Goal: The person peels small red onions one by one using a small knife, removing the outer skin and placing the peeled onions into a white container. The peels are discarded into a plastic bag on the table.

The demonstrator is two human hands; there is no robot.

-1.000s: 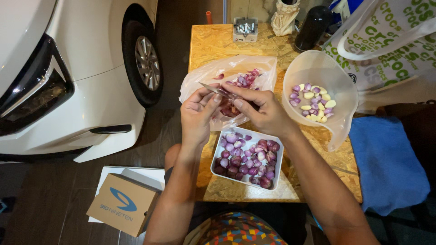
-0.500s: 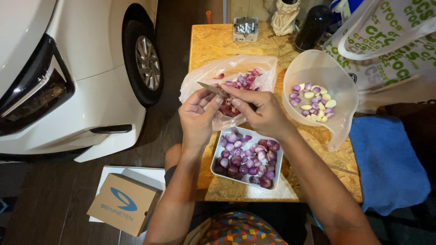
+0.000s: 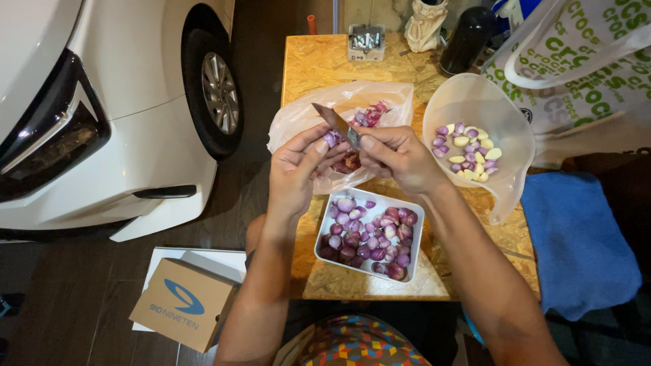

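My left hand (image 3: 298, 169) pinches a small purple shallot (image 3: 331, 138) between thumb and fingers. My right hand (image 3: 399, 157) grips a small knife (image 3: 336, 124), its blade angled up to the left and resting against the shallot. Both hands hover over a clear plastic bag (image 3: 298, 118) holding purple peels and a few shallots. Just below them sits a white square tray (image 3: 415, 254) full of unpeeled purple shallots. To the right, a translucent plastic bowl (image 3: 505, 135) holds peeled purple and pale pieces.
The wooden chipboard table (image 3: 319, 64) carries a small metal container (image 3: 366, 41), a black bottle (image 3: 466, 41) and a printed tote bag (image 3: 576, 61). A white car (image 3: 102, 102) stands on the left. A cardboard box (image 3: 183, 305) lies on the floor; a blue cloth (image 3: 580, 244) lies right.
Both hands have shifted slightly up and right over the bag, and the knife blade has tilted more upright against the shallot.
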